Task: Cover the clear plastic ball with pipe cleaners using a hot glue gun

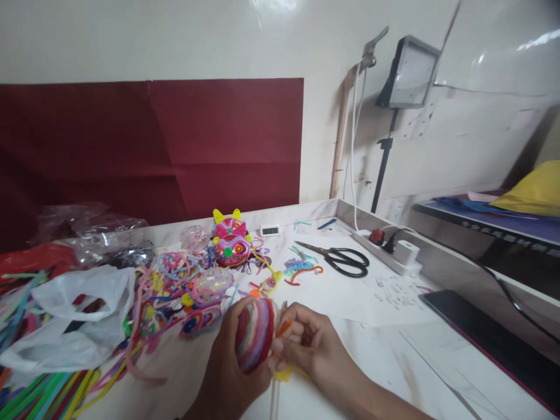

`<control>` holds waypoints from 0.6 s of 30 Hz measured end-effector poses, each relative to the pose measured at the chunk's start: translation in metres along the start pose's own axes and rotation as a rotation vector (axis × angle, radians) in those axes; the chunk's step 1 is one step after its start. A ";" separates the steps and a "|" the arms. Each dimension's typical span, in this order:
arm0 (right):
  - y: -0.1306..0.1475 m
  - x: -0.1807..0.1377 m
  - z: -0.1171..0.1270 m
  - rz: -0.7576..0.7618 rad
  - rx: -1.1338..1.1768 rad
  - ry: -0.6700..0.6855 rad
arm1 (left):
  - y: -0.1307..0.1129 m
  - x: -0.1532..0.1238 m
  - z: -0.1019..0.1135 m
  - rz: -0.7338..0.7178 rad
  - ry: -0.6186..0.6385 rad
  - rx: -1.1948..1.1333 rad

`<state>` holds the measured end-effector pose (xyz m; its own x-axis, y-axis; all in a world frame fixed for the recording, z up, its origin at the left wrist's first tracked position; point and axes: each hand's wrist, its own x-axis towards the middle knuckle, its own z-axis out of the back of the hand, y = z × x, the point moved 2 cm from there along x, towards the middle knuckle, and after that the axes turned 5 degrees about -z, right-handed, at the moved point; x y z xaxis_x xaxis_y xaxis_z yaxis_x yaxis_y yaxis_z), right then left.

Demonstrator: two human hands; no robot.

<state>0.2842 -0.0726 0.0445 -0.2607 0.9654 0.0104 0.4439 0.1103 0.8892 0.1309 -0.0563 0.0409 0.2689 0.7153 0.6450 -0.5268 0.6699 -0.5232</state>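
Note:
My left hand (pixel 234 361) is wrapped round a rounded craft piece (pixel 255 335) banded in purple, red, pink and orange fuzzy strips. Close against its right side, the fingers of my right hand (pixel 306 344) pinch a short orange pipe cleaner (pixel 284 328). A thin pale stick (pixel 275 396) runs down between the hands, and a bit of yellow (pixel 286 373) shows below my right fingers. Just beyond lie a curled orange pipe cleaner (pixel 304 274) and black-handled scissors (pixel 345 261).
Loose pipe cleaners (pixel 161 280), a white plastic bag (pixel 87 315) and a colourful cat-eared figure (pixel 231 242) crowd the left and back. A small digital timer (pixel 269 230) stands near the rear edge. To the right are a power strip (pixel 396 259), cables and a dark phone-like slab (pixel 490 338).

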 end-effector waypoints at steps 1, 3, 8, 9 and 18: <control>0.000 0.000 0.000 -0.001 -0.021 0.003 | -0.001 0.000 0.000 -0.010 -0.006 0.002; 0.000 0.000 0.001 0.001 -0.080 -0.004 | -0.001 0.000 -0.001 -0.016 -0.026 -0.003; 0.013 -0.001 0.008 0.093 -0.325 -0.040 | 0.014 -0.002 0.004 0.072 -0.070 -0.075; 0.018 -0.001 0.011 0.125 -0.429 -0.057 | 0.019 -0.002 0.006 0.099 -0.071 -0.088; 0.032 -0.005 0.015 -0.160 -1.691 0.045 | 0.038 0.011 0.017 0.305 -0.219 -0.300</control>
<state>0.3129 -0.0707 0.0653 -0.2442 0.9603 -0.1351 -0.9216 -0.1865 0.3404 0.1005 -0.0261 0.0373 -0.0546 0.8508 0.5227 -0.2908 0.4873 -0.8234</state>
